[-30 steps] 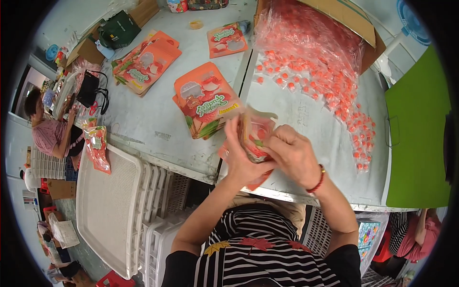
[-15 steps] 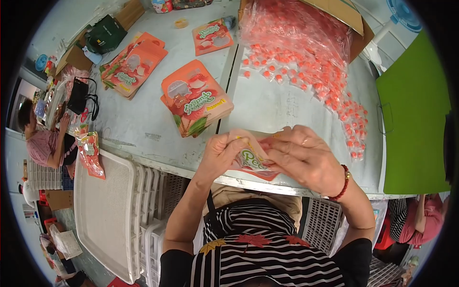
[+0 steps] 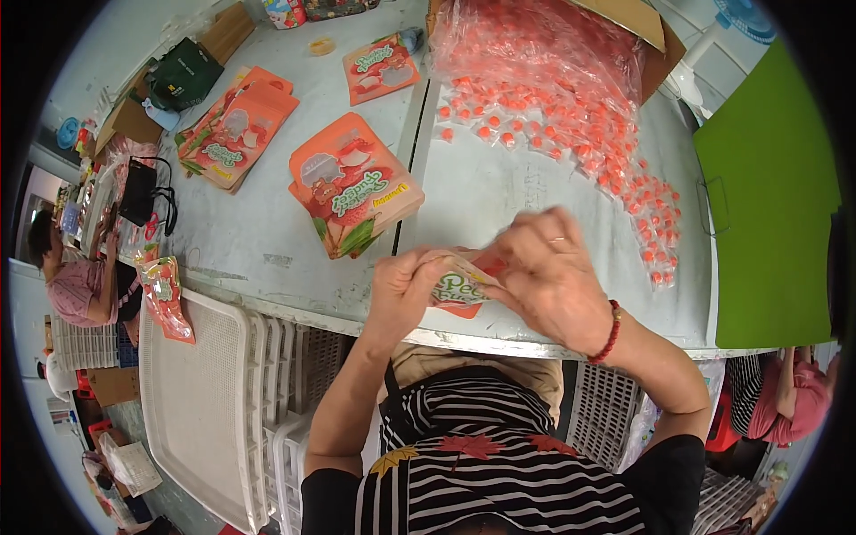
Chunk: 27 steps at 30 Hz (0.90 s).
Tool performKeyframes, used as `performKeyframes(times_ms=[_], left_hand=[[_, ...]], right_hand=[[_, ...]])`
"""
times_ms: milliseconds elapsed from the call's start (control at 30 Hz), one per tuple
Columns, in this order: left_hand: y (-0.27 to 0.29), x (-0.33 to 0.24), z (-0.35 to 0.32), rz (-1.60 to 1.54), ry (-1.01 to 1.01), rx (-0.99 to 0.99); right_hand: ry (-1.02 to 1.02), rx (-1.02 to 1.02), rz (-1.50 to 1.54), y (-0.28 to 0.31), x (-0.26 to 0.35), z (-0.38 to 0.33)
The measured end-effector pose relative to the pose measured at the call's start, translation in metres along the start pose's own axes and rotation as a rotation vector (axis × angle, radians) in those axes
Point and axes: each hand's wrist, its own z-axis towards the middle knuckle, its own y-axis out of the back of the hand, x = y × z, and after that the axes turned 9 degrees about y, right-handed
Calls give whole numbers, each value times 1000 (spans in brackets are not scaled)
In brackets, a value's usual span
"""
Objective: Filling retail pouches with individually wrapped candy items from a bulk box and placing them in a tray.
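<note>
Grey and scuffed, the worktop [image 3: 267,241] fills the upper part of the view, with a person in a striped top leaning over its near edge. Both hands meet at the centre, just above that edge. The left hand [image 3: 399,290] is closed, pinching the left end of a small orange printed pouch [image 3: 459,290]. The right hand [image 3: 544,276] curls over the pouch's right end, fingers folded down on it; a red bead bracelet [image 3: 611,332] sits on that wrist. Compared with a second ago, the hands have come down and toward the body, from over the worktop at about 12 o'clock to its near edge, and the pouch now lies flatter between them, its printed face showing.

At 11 o'clock from the hands lies a stack of empty orange pouches [image 3: 352,192], with a further fan of pouches [image 3: 234,134] at 10 o'clock. At 1 o'clock a clear plastic bag [image 3: 535,53] spills small orange wrapped sweets [image 3: 624,187] across the worktop. A white plastic tray [image 3: 201,401] sits at 8 o'clock, below the worktop edge. Another person in pink [image 3: 76,285] works at the far left.
</note>
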Motion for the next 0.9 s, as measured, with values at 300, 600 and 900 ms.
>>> performKeyframes(times_ms=[300,600,900], left_hand=[[6,-15,-4,-198,215,48],[1,-15,-1,-418,225,-143],[35,-41,-2,62,272,151]], right_hand=[[-101,-175,188,-13,-21,-4],[-385,-30,594,1,-26,-5],[-144,5,395,3,-15,0]])
